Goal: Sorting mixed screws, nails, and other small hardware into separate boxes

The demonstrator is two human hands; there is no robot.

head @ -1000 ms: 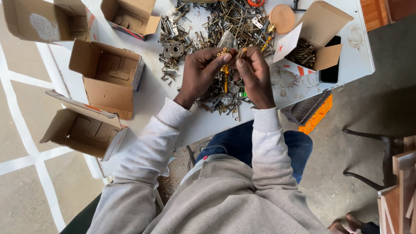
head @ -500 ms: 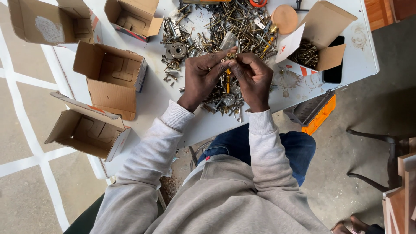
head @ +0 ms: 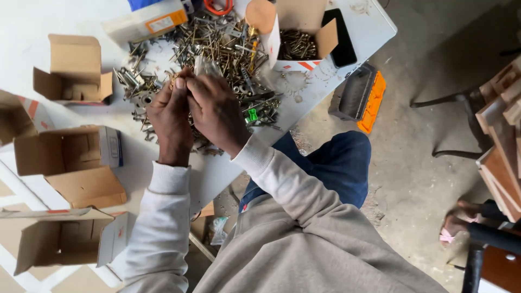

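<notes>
Both hands hover close together over a big pile of mixed screws and metal hardware [head: 228, 49] spread on a white table [head: 228, 173]. My left hand [head: 171, 116] has its fingertips pinched at the top, apparently on a small metal piece too tiny to identify. My right hand [head: 217, 111] sits just beside it with fingers curled toward the same spot; whether it grips anything is hidden. A small green plastic piece [head: 252, 114] lies in the pile to the right of my right hand.
Open cardboard boxes stand around: one with screws [head: 296, 32] at the back right, empty ones at the left [head: 73, 68], [head: 68, 163] and near left [head: 65, 239]. An orange and grey case [head: 361, 97] lies on the concrete floor. Wooden furniture [head: 502, 135] is at the right.
The view has swung and the hands now appear further left over the pile. The fingers keep working a small piece between them.
</notes>
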